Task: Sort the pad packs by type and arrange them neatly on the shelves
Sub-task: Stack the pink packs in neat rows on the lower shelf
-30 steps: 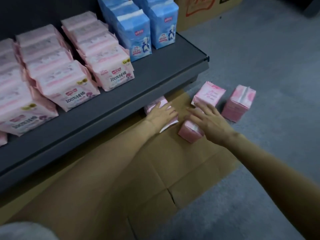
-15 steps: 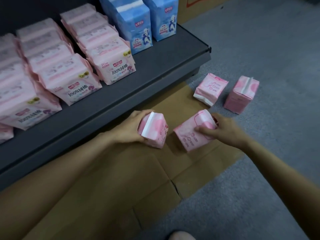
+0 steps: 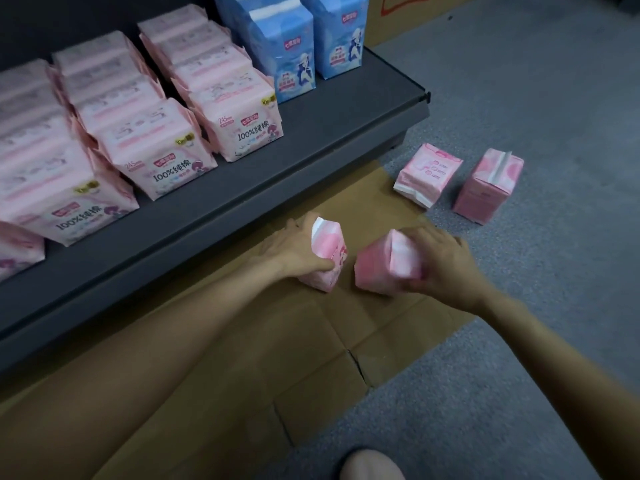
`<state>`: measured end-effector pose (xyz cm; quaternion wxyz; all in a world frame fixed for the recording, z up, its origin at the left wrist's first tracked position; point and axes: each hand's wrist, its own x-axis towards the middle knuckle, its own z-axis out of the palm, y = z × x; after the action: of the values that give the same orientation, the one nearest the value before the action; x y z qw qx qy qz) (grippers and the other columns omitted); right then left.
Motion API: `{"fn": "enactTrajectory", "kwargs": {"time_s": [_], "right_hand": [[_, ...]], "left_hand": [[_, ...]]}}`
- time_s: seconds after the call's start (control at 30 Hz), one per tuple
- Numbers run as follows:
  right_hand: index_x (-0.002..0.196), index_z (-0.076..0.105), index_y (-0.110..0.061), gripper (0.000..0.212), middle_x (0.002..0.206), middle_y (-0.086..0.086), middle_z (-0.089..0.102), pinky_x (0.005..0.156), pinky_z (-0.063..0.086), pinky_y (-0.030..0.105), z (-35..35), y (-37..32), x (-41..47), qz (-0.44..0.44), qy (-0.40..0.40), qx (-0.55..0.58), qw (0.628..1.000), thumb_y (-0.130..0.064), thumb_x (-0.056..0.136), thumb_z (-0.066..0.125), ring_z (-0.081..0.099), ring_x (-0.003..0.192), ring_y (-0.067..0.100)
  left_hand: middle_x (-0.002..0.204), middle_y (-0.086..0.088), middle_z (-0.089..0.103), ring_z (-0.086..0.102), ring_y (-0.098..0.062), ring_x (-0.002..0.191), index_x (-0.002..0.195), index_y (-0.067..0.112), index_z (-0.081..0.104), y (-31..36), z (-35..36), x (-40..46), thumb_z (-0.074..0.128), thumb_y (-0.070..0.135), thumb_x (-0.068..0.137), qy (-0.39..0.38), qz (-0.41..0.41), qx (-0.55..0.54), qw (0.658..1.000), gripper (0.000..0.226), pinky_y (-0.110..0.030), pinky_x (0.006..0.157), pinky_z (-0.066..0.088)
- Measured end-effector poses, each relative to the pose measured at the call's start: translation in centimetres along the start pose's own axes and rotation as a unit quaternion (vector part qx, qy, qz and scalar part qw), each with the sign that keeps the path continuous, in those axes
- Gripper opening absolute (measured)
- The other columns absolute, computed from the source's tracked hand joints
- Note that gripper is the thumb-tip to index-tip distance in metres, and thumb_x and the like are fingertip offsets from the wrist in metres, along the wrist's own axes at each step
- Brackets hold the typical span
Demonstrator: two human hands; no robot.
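Note:
My left hand grips a small pink pad pack just above the flattened cardboard, in front of the shelf's edge. My right hand grips a second pink pad pack beside it, a small gap between the two packs. Two more pink packs lie on the floor to the right: one flat, one standing. The dark shelf carries rows of pale pink packs and, at its right end, blue packs.
Grey carpet covers the floor to the right. A brown cardboard box stands behind the shelf's end. The front strip of the shelf is bare. A knee shows at the bottom edge.
Both hands have picked up a pink pack from the cardboard and drawn it back towards me; the right pack has turned in the hand.

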<state>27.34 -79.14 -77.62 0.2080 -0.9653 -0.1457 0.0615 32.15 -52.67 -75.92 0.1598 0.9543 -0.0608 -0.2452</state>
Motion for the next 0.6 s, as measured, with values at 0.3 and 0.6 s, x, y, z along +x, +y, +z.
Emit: {"fn": "enactTrajectory", "kwargs": {"time_s": [0.3,0.6], "right_hand": [[0.096,0.070,-0.036,0.049,0.153,0.003,0.027,0.111,0.031,0.044,-1.5,0.9,-4.3,0.014,-0.024,0.137,0.990,0.001,0.078,0.044,0.026,0.142,0.024],[0.142,0.028,-0.031,0.112,0.133,0.006,0.052,0.096,0.047,0.051,1.5,1.0,-4.4,0.298,0.022,0.255,0.920,-0.069,0.049,0.078,0.055,0.115,0.026]], "left_hand": [[0.128,0.003,0.043,0.051,-0.022,0.106,0.139,0.051,0.019,-2.7,0.5,-2.2,0.070,0.049,0.071,0.010,0.062,0.024,0.998,0.085,-0.031,0.072,0.041],[0.132,-0.001,0.045,0.051,-0.025,0.114,0.140,0.046,0.020,-2.0,1.5,-1.8,0.073,0.052,0.069,0.037,0.059,0.054,0.996,0.088,-0.029,0.073,0.038]]}}
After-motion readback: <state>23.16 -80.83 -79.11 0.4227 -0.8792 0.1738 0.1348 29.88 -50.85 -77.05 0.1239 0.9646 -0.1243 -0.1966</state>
